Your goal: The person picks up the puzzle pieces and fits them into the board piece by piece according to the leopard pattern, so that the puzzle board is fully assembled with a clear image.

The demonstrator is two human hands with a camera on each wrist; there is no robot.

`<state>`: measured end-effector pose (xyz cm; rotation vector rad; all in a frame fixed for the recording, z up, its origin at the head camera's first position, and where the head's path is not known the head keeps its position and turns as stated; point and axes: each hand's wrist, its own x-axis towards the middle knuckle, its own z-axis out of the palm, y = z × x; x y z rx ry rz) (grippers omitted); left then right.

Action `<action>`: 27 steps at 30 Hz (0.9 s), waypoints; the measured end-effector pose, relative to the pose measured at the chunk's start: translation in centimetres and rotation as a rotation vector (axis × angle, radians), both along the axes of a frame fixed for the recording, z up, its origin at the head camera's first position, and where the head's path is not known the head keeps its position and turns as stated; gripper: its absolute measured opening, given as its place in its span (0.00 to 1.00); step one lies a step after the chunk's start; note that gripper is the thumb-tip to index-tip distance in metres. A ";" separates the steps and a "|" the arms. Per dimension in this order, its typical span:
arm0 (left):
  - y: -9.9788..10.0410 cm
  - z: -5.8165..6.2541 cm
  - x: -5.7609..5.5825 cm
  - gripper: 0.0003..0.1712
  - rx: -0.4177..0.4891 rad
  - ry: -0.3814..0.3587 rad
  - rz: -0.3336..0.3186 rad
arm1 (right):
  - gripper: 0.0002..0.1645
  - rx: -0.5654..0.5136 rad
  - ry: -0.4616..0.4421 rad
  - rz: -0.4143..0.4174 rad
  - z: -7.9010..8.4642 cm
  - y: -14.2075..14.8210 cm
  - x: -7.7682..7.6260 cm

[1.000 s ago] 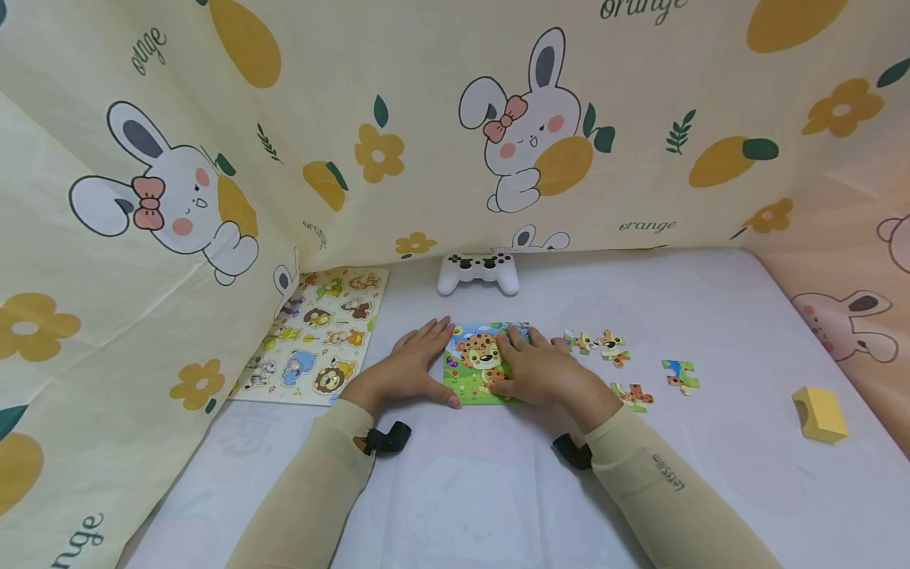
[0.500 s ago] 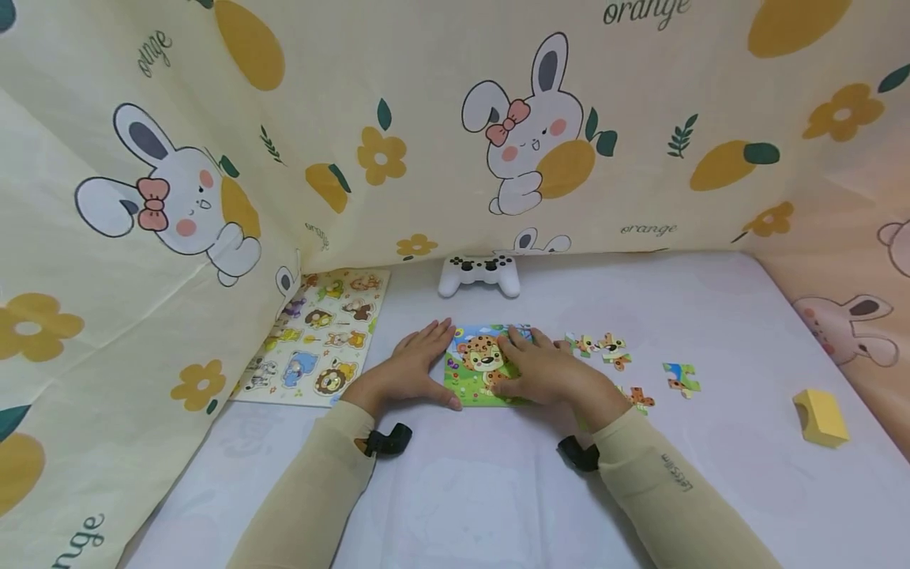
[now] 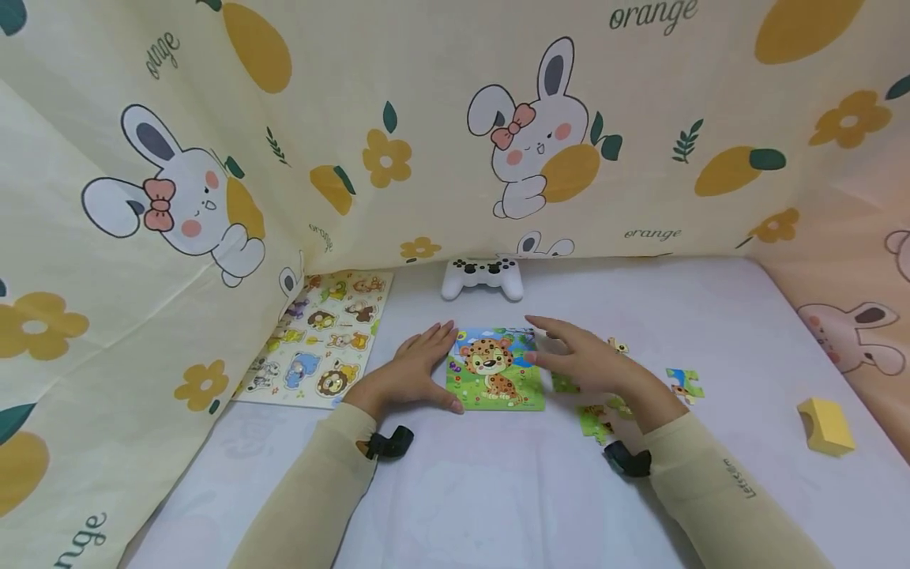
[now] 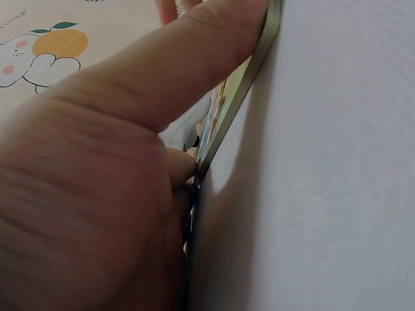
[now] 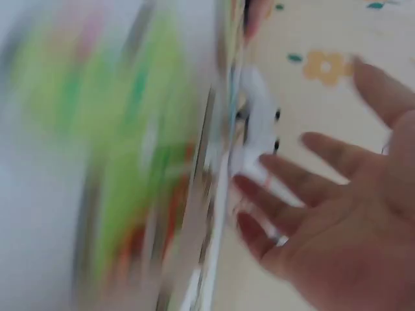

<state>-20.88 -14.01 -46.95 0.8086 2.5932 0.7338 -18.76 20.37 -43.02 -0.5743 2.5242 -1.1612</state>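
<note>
Here — left hand [image 3: 405, 371] splayed against the leopard board [image 3: 495, 369] — right hand [image 3: 593, 359] loose, outstretched.

I am seeing a screened-off play table through the head feed, but I am not managing to tell whether a home is surrounding it. Cream cloth [image 3: 434, 95] is hanging at the back and left, showing printed rabbits [image 3: 524, 154], yellow flowers [image 3: 387, 146] and the word "orange". Toys are giving it away: on the white tabletop [image 3: 462, 490] a square animal puzzle [image 3: 498, 370] is lying near the middle, jigsaw pieces [image 3: 593, 420] are lying to its right with a yellow block [image 3: 828, 427] beyond, an animal board [image 3: 321, 342] is reaching under the cloth, and a white game controller [image 3: 483, 280] is sitting at the back.
</note>
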 end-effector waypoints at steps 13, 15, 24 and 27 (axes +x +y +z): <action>0.1 0.1 0.0 0.83 0.013 -0.010 0.005 | 0.42 -0.236 0.006 -0.272 -2.1 9.1 -0.8; 0.1 0.1 0.0 0.83 0.013 -0.010 0.006 | 0.44 -0.210 -0.016 -0.275 -2.7 9.7 -0.9; 0.2 -0.1 -0.2 0.83 -0.008 -0.004 0.003 | 0.45 0.038 0.082 -0.129 -3.7 8.6 -1.0; 0.1 -0.1 0.0 0.82 -0.007 -0.002 0.006 | 0.36 0.086 0.113 -0.137 -4.0 7.9 -0.9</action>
